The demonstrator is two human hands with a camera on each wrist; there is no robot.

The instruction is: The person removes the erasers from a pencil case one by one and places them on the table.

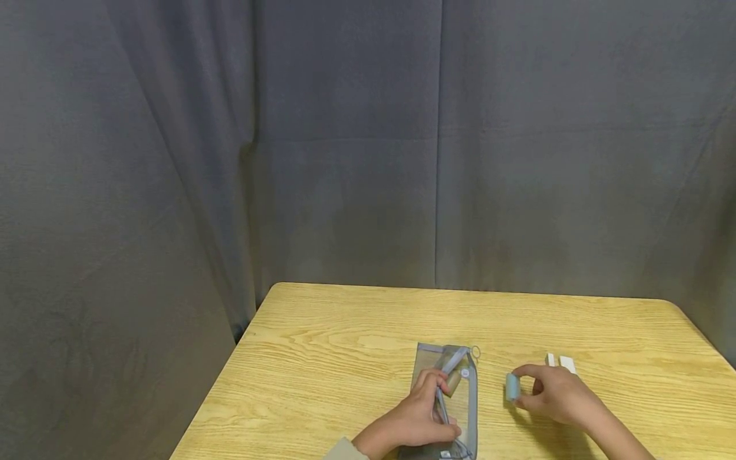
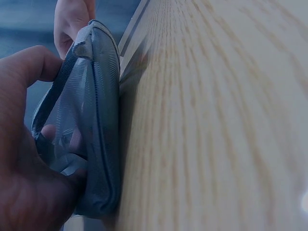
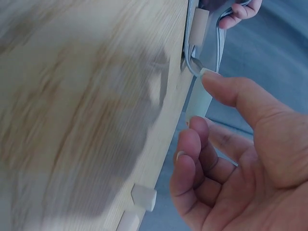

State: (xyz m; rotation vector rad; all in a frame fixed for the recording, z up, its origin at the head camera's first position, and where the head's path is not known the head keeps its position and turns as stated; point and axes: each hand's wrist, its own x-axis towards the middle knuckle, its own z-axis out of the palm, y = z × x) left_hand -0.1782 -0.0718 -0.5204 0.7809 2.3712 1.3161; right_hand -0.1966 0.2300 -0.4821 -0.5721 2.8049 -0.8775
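A grey see-through mesh zip pouch (image 1: 473, 409) lies on the table with its zip undone and its mouth spread apart. My left hand (image 1: 415, 412) grips the pouch at its opening, fingers curled over one edge and thumb toward the near end. Through the mesh shows a tan block (image 1: 453, 383) inside; in the right wrist view this block (image 3: 198, 26) looks like a short bar. To the right of the pouch, my right hand (image 1: 554, 390) pinches a pale blue-green cylinder-like block (image 1: 512, 387) between thumb and fingertips, held above the tabletop.
Two small white blocks (image 1: 567, 364) lie on the wooden table (image 1: 322, 358) just behind the right hand. A metal ring (image 1: 475, 352) hangs from the pouch's far corner. Grey curtains (image 1: 356, 160) stand behind the table and along its left side.
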